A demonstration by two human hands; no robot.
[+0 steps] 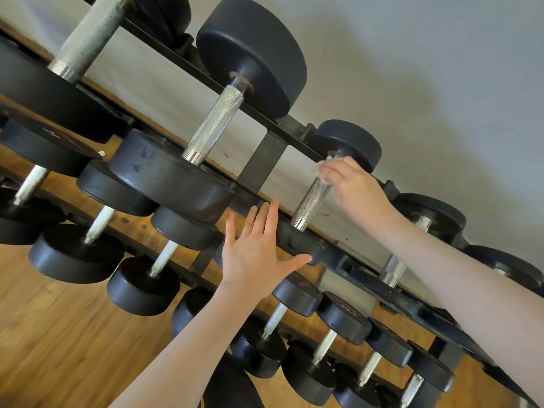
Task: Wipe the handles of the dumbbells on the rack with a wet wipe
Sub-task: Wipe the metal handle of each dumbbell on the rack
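Note:
A black rack (266, 160) holds rows of black dumbbells with knurled steel handles. My right hand (356, 184) grips a crumpled white wet wipe (325, 167) around the upper end of one top-row handle (310, 203), just below its far weight head (348, 142). My left hand (259, 248) lies flat with fingers spread on the near weight head (297, 241) of the same dumbbell. A larger dumbbell handle (216, 123) sits to the left on the same shelf.
A lower shelf carries several smaller dumbbells with white-looking handles (103, 220). More dumbbells continue to the right along the top shelf (424, 223). Wooden floor (59, 334) lies below and a grey wall (412, 69) stands behind the rack.

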